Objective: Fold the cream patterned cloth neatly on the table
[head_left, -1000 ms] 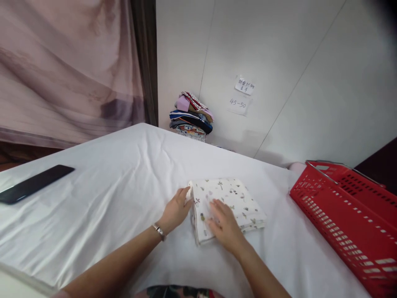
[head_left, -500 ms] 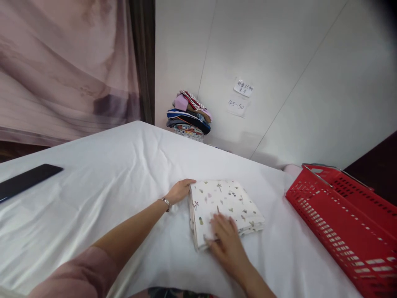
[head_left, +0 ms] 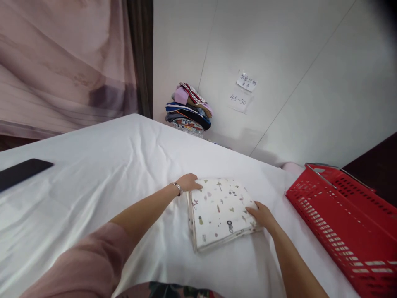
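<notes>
A folded white cloth [head_left: 221, 213] with small printed plants and figures lies flat in several layers on the white-covered table [head_left: 149, 165]. My left hand [head_left: 188, 182] holds its far left corner, thumb on top and the other fingers at the edge. At the right edge, my right hand [head_left: 261, 214] grips the cloth the same way, thumb over the print. The fingers under the edges are partly hidden.
A red perforated basket [head_left: 341, 219] with metal handles stands on the right. At the left lies a flat black object [head_left: 25, 173]. Beyond the table's far edge, a stack of folded fabrics [head_left: 189, 109] rests against the wall, near paper notes [head_left: 240, 100].
My right hand has moved from the cloth's near front part to its right edge and taken hold there. My left thumb now lies over the top of the corner.
</notes>
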Demonstrator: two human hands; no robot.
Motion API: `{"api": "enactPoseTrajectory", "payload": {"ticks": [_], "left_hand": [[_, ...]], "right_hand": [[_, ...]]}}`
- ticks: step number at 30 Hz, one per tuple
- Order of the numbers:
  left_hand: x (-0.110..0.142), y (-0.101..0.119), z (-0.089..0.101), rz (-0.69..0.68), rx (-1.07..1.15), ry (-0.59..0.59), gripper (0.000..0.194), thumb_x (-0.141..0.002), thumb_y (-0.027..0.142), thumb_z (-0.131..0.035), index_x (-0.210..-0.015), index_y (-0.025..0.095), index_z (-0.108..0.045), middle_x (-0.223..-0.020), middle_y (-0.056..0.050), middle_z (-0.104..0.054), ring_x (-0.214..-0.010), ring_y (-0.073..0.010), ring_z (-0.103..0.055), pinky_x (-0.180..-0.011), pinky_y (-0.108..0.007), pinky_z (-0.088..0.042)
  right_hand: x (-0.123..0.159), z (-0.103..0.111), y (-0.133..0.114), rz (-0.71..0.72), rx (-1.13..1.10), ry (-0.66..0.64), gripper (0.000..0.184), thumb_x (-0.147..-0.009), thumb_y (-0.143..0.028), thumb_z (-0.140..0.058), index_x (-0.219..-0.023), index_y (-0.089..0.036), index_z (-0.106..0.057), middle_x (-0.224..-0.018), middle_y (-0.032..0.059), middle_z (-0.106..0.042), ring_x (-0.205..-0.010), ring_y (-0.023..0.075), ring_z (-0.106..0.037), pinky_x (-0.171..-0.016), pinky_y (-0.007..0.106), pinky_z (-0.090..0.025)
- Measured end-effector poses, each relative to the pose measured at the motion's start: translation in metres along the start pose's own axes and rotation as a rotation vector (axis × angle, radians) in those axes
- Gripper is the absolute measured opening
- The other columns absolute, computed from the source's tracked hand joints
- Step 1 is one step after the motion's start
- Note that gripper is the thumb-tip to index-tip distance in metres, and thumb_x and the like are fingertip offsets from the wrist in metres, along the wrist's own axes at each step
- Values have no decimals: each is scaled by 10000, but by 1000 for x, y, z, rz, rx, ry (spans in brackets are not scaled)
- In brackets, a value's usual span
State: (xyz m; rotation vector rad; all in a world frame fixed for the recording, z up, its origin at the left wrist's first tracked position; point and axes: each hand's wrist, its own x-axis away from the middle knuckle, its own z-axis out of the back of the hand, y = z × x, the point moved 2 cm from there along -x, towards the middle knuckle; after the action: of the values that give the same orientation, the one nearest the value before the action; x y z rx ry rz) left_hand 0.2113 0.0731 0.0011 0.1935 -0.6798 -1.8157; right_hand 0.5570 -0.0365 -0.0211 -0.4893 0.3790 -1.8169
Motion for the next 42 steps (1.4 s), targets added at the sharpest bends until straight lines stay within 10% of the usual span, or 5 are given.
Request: {"api": "enactPoseTrajectory", "payload": {"ticks": [9, 14, 21, 27, 42], "left_hand": [[9, -22, 13, 181, 198, 215, 366, -695, 462, -577, -934, 192, -642, -975, -56, -675, -894, -219, -619, -705, -254, -447], [1, -35, 8, 318, 212, 273, 425, -711, 513, -556, -993, 201, -622, -1000, -69, -667, -914, -235, -612, -713, -277, -447], [24, -50, 2, 128, 425, 363, 530, -762, 543, -510, -1187, 228, -535, -1178, -54, -590, -1004, -186, -564, -882, -283, -430], [43, -65, -13, -101, 721, 301, 536, -717, 256, -560, -1238, 167, -479, -1084, -51, -634, -966, -176, -594, -898, -327, -461], [40, -61, -17, 124, 440, 544, 326, -761, 171, -450, -1025, 251, -623, -976, 13, -657, -870, -157, -600, -842, -284, -475]], "right_hand": [[-75, 37, -78, 136, 168, 185, 328, -728, -355, -577, -1021, -214, -618, -971, 41, -669, -885, 206, -606, -713, 262, -434], [-108, 17, -136, 197, 273, 254, 476, -777, -287, -562, -1238, -181, -507, -1166, 119, -584, -1092, 246, -523, -885, 337, -397], [-16, -60, -162, 693, -35, 211, 321, -840, -298, -479, -1116, -187, -600, -1146, 76, -613, -1073, 198, -541, -960, 334, -372], [61, -83, -137, 745, -41, 242, 284, -867, -309, -456, -1104, -220, -585, -1091, 73, -619, -1042, 214, -537, -979, 418, -324], [71, -96, -127, 771, 37, 336, 253, -869, -234, -424, -1036, -206, -613, -1088, 70, -621, -1025, 201, -541, -941, 387, -365]]}}
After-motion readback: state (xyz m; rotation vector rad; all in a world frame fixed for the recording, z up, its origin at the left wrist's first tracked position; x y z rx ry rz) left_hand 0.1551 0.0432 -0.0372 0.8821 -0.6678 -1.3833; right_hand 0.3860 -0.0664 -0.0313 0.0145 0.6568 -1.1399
